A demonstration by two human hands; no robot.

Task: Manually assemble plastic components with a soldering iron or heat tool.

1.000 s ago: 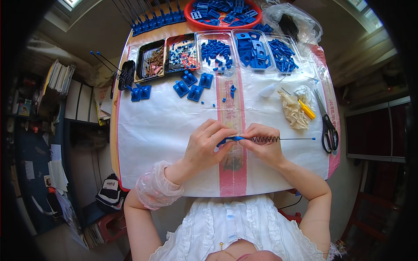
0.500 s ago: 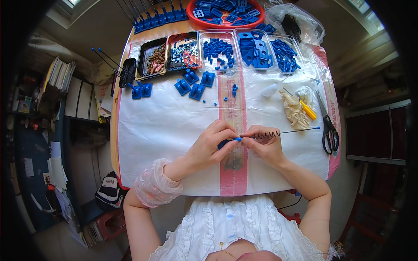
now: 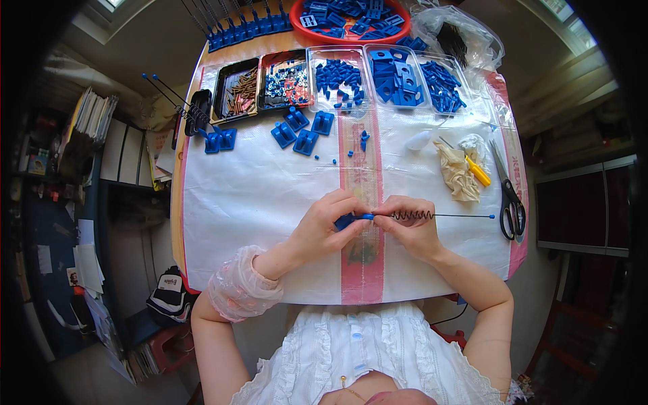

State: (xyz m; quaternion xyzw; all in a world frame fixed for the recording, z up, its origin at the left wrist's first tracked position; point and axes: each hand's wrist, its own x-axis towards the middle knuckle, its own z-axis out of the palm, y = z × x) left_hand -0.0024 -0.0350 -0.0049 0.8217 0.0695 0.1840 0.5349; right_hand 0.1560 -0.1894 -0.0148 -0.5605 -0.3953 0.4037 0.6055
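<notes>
My left hand (image 3: 331, 219) is closed round a blue plastic piece (image 3: 345, 221), which shows in part between thumb and fingers. Close beside it, my right hand (image 3: 410, 226) pinches a black coiled wire rod (image 3: 417, 215) near its left end. The rod runs out to the right, nearly level, and ends in a small blue tip. Its left end meets the blue piece between my two hands; the joint itself is hidden by my fingertips. Beyond the hands lie several blue clip-like blocks (image 3: 306, 141) and a small blue part (image 3: 364, 140).
Trays of brass screws (image 3: 241, 92), nuts (image 3: 284, 84) and blue parts (image 3: 405, 82) line the back, before a red basin (image 3: 405, 34). Scissors (image 3: 507, 202), a yellow-handled screwdriver (image 3: 478, 171) and a crumpled cloth (image 3: 456, 177) lie at the right. Finished-looking wired blocks (image 3: 250, 30) stand at the back left.
The rod's free right end has swung down toward me, so the rod now lies almost level. Both hands keep their grip in nearly the same place.
</notes>
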